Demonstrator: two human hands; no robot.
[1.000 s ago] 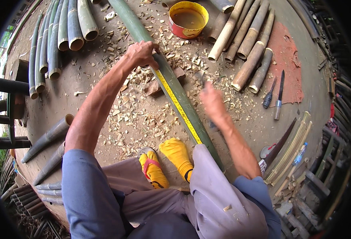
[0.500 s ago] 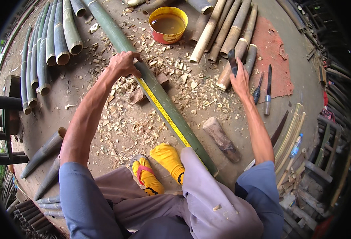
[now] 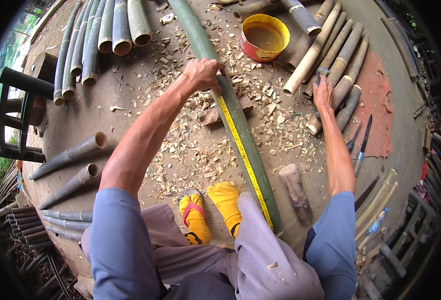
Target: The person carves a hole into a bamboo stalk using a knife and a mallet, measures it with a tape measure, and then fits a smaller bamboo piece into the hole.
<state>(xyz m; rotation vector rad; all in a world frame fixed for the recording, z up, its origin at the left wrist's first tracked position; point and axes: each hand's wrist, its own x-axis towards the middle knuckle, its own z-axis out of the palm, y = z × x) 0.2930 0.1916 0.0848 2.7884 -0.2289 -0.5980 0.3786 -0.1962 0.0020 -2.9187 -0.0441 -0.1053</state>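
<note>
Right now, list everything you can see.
Bamboo pole: one, green, through centre
Measuring tape: one, yellow, along pole
Block: one, reddish-brown, by pole
Short log: one, brown, right of pole
Bucket: one, yellow and red, top
Wood chips: many, pale, centre
Cut bamboo: many, green-grey and brown, both sides
Bamboo frame: one, dark, far left
Knife: one, dark, right
Pointed tool: one, dark, beside knife
Mat: one, reddish, right
Bottle: one, clear, lower right
Partly hidden tool: one, dark, upper right
Sandal: one, red-strapped, lower centre
Socks: two, yellow, lower centre
Left hand: one, bare, on pole
Right hand: one, bare, upper right
</note>
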